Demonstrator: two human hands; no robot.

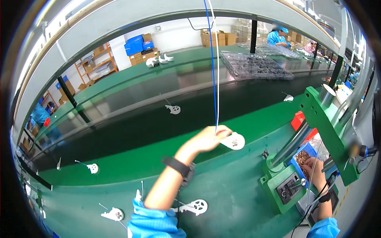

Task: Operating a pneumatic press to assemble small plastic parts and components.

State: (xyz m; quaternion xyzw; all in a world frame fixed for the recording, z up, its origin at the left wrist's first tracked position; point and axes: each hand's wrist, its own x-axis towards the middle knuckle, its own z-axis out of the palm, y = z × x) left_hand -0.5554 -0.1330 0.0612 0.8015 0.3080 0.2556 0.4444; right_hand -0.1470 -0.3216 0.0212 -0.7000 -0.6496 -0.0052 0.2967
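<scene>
My left hand is raised over the near edge of the conveyor, its fingers closed on a white plastic part with a round end. At the right, my right hand reaches into a blue bin of small copper-coloured pieces. Its fingers are bent together at the pieces, and whatever lies between them is hidden. Beside the bin stands a green hand press with a dark metal fixture on its base. Another white part with a spoked wheel lies on the green table, partly behind my left forearm.
More white parts lie on the table, along the green strip and on the dark conveyor belt. Blue and white cords hang in front. Clear plastic trays sit beyond the belt. A co-worker sits far back.
</scene>
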